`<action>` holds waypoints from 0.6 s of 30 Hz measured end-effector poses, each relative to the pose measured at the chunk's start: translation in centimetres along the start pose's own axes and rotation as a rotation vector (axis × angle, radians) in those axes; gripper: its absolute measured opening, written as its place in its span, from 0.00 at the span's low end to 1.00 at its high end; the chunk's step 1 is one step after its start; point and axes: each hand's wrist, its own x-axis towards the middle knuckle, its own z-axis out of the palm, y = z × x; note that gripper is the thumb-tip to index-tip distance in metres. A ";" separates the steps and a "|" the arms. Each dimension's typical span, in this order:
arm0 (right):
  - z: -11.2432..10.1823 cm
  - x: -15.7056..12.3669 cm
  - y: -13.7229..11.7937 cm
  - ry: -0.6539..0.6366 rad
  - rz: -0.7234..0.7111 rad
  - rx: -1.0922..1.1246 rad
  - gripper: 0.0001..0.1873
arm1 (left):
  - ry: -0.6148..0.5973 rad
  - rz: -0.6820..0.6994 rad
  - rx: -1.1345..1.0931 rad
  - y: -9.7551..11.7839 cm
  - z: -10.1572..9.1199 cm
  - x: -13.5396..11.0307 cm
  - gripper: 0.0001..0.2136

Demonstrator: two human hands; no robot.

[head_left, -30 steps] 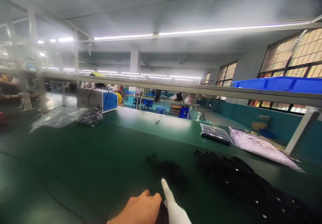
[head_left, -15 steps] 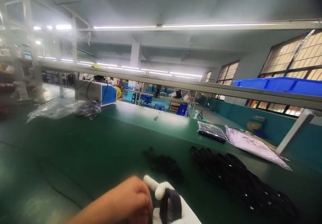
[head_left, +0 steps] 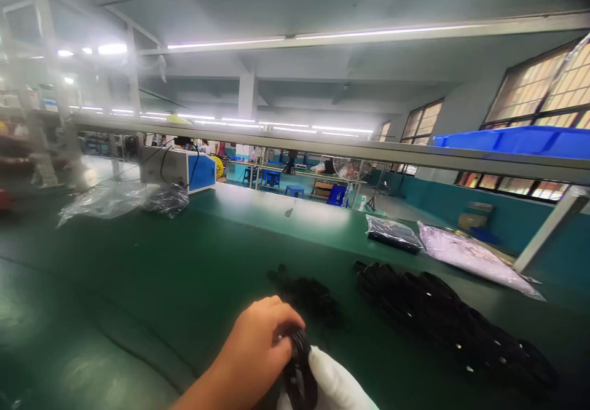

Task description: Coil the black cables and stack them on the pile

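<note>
Now the left hand (head_left: 258,339) joins the right hand (head_left: 338,378), both clamped on a black coil (head_left: 302,370). A dark bundle (head_left: 310,296) lies at twelve o'clock.

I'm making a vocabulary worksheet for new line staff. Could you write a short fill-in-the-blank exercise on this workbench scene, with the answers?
1. The right hand wears a glove coloured ____.
2. Fingers of the bare ____ hand grip the coil.
3. In the picture, the pink package lies to the ____ of the black package.
4. Both packages lie on a tabletop coloured ____.

Missing words: white; left; right; green.
</note>
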 end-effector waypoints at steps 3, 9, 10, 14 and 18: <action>-0.4 0.9 0.4 -0.055 0.123 0.203 0.31 | -0.009 -0.077 -0.032 -0.9 -0.7 0.4 0.13; -0.6 1.8 0.9 -0.047 0.247 0.346 0.33 | -0.335 -0.089 -0.562 -2.8 -1.9 0.6 0.17; -0.4 1.7 0.9 -0.012 0.238 0.323 0.32 | -0.333 -0.101 -0.567 -2.9 -1.8 0.6 0.16; 0.1 1.4 0.5 0.161 0.062 -0.070 0.29 | -0.150 -0.159 -0.287 -2.7 -1.0 0.9 0.11; 0.0 1.3 0.3 0.202 0.032 -0.157 0.33 | 0.052 -0.196 -0.152 -2.8 -0.2 0.7 0.13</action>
